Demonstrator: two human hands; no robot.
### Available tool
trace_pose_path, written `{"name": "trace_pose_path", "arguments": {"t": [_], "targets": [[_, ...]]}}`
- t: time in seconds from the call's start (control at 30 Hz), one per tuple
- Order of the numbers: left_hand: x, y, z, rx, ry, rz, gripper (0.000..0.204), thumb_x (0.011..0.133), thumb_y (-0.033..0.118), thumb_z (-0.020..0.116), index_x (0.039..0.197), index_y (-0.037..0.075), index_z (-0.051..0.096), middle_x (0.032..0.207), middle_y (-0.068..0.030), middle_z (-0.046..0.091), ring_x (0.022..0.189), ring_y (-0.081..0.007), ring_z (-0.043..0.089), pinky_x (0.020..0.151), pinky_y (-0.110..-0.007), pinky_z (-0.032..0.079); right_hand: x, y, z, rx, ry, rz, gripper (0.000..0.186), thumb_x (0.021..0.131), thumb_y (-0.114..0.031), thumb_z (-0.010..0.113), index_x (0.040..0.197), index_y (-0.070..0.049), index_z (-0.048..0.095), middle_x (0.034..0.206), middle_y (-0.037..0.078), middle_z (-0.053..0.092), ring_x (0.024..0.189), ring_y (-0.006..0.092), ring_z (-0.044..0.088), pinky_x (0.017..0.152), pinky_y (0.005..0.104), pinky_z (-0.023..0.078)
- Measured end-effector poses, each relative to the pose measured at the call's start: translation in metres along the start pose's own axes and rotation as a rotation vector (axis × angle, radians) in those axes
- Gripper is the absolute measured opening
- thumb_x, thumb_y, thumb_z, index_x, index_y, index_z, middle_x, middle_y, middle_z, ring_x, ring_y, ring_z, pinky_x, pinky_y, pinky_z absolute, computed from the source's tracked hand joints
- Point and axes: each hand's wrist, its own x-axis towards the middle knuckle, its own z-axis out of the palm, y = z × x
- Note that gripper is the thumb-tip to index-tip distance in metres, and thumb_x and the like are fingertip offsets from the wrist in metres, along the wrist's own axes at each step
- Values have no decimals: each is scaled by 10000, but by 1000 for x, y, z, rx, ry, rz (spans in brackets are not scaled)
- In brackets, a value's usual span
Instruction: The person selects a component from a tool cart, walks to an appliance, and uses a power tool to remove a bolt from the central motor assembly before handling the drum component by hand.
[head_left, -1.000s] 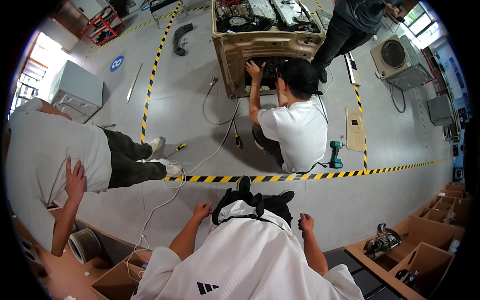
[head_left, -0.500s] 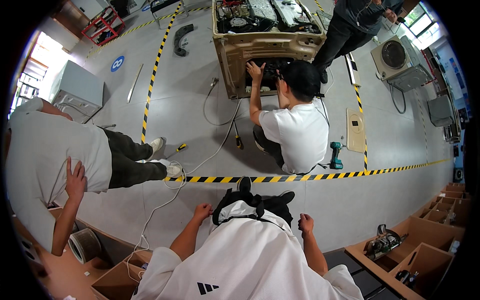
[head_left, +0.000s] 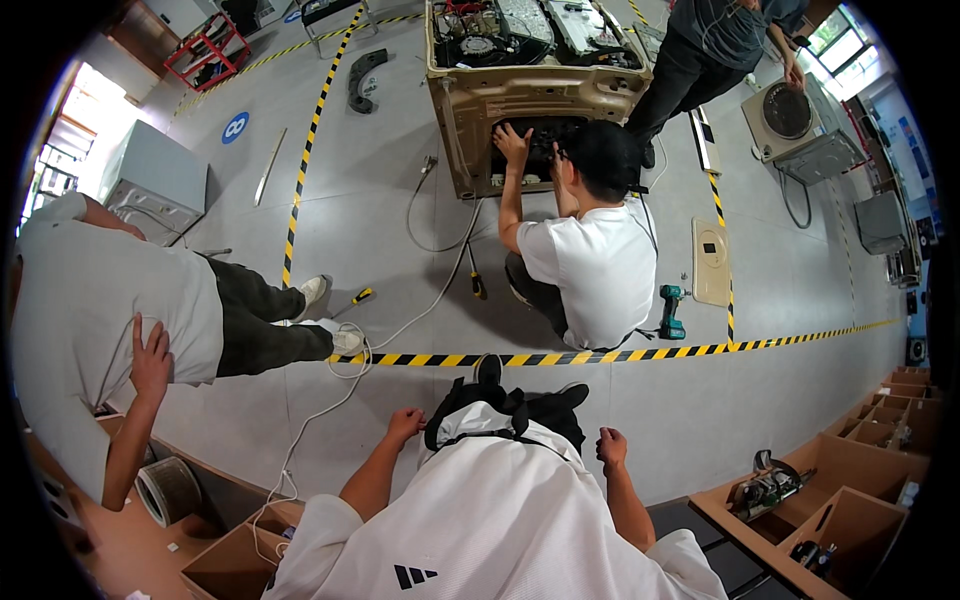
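My left hand (head_left: 406, 424) hangs beside my left hip with its fingers curled in, and nothing shows in it. On the other side, my right hand (head_left: 612, 446) is closed in a loose fist, apart from my clothes, with nothing visible in it. Ahead, a co-worker in a white shirt and black cap (head_left: 605, 240) crouches with both hands at the front opening of a beige washing machine cabinet (head_left: 465, 130). Inside that opening are dark parts, partly hidden by the co-worker's arms and head. The cabinet's top is off, exposing its inner parts.
A teal cordless drill (head_left: 673, 312) stands by a beige panel (head_left: 711, 262). Screwdrivers (head_left: 363, 295) and a white cable (head_left: 410, 320) lie on the floor. One person (head_left: 120, 310) stands at left, another (head_left: 700, 60) at back right. Partitioned wooden boxes (head_left: 840, 470) stand at lower right.
The standing person at back right has lowered one hand toward the beige machine with the round dark opening. The crouching co-worker's hands have shifted slightly. My hands stay where they were.
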Motion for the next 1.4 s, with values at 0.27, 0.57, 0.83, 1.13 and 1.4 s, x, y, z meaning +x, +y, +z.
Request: {"name": "trace_pose_path", "arguments": {"t": [0.27,0.57,0.83,1.13,1.4], "targets": [[6,-5,-2,-33,6,-5,244,835,242,532,910,23,608,777,-57,617,638,-133,602,547,-247,454,-1,-2,0,-5,-4,-3,280,837,-235,534,979,-3,601,625,59,568,471,117,509,397,255,403],[1,-1,-1,8,10,9,237,831,238,539,876,19,616,762,-60,618,622,-127,588,544,-252,453,-1,0,1,-3,-6,7,281,828,-227,527,978,-1,602,625,58,567,471,117,507,398,255,401],[-6,6,-1,-4,9,22,233,830,239,546,806,15,603,715,-52,609,589,-120,575,521,-251,445,2,3,2,10,-2,2,286,829,-237,532,972,-1,605,620,57,569,471,115,511,399,254,401],[-4,5,-3,-31,12,25,224,828,238,546,819,21,601,730,-55,608,612,-123,583,530,-252,450,4,4,3,-10,0,-11,288,834,-241,536,980,-2,606,616,59,572,469,118,516,401,256,406],[-10,10,-2,10,30,2,217,829,240,544,832,32,604,734,-45,605,613,-123,580,545,-251,455,1,6,7,2,-7,-7,286,835,-241,531,974,-2,603,628,59,571,472,117,512,397,253,399]]}}
